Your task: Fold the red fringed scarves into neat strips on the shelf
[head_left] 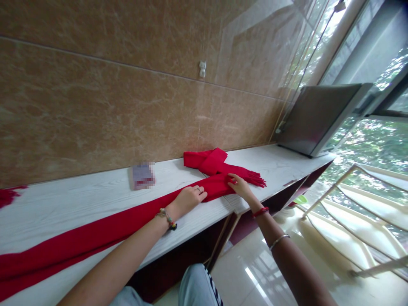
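Note:
A long red scarf point(105, 227) lies lengthwise along the white counter, running from the left edge of the view to my hands. On top of it rests my left hand point(188, 200), fingers lying over the cloth, a ring on one finger. My right hand point(239, 187) pinches the scarf's right end between thumb and fingers. Just behind the hands is a folded red scarf point(208, 161) with a fringe at its right; whether it joins the long strip I cannot tell. More red fringe point(11, 195) shows at the far left.
A small blurred packet point(143, 176) lies on the white counter point(79, 195) near the brown marbled wall point(95, 106). A dark grey box-like appliance point(321, 119) stands at the right end by the window. A rack with pale trays point(357, 229) is on the floor at right.

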A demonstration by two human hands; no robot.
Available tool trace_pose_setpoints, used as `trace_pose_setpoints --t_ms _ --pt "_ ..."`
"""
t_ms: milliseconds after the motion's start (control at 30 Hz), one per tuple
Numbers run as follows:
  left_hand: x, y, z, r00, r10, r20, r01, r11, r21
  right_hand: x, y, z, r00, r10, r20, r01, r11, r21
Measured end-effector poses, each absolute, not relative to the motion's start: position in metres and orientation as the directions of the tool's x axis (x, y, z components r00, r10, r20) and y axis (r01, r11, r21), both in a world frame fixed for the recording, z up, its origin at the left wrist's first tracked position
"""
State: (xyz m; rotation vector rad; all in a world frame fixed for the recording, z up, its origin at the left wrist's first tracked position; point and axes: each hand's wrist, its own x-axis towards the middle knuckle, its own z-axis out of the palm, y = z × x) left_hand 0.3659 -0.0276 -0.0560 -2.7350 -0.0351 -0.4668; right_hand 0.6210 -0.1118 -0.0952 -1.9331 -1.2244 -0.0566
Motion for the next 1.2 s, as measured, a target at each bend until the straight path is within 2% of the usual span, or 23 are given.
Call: trace_pose_setpoints --t_ms 133,333,533,667,800,900,1000,1100,1200 --pt "0.359 -0.028 -0.055 0.955 -0.022 0.296 0.066 -0.956 -0.285 0.615 -0.112 -0.089 0.491 0.753 0.439 0.808 -0.205 -0.553" --pt "0.354 -0.025 -0.062 0.948 -0.019 0.318 0.056 -0.973 -0.223 0.604 -0.114 -0.074 0.351 0.782 0.515 0.921 -0.189 -0.341" --pt "0.353 -0.028 -0.064 0.943 0.016 0.334 0.063 -0.989 -0.132 0.594 -0.115 -0.068 0.305 0.845 0.439 0.936 -0.183 -0.300" --pt "0.344 -0.031 -0.055 0.957 0.051 0.284 0.058 -0.998 -0.016 0.576 -0.116 -0.064 0.126 0.828 0.547 0.976 -0.006 -0.217" --pt "0.328 -0.030 -0.050 0.994 0.068 0.090 0.062 -0.996 0.066 0.557 -0.112 -0.075 -0.052 0.896 0.441 0.985 0.120 -0.127" --pt "0.319 -0.029 -0.055 0.996 0.085 0.035 0.081 -0.993 0.089 0.552 -0.111 -0.084 -0.064 0.920 0.386 0.982 0.127 -0.142" --pt "0.316 -0.028 -0.060 0.995 0.083 0.049 0.078 -0.992 0.097 0.557 -0.114 -0.076 -0.034 0.896 0.442 0.972 0.133 -0.195" --pt "0.316 -0.027 -0.061 0.992 0.096 0.078 0.089 -0.992 0.094 0.574 -0.121 -0.058 0.089 0.832 0.548 0.964 0.067 -0.259" --pt "0.318 -0.025 -0.060 0.970 0.151 0.193 0.139 -0.988 0.070 0.596 -0.128 -0.044 0.262 0.765 0.589 0.944 -0.077 -0.320"
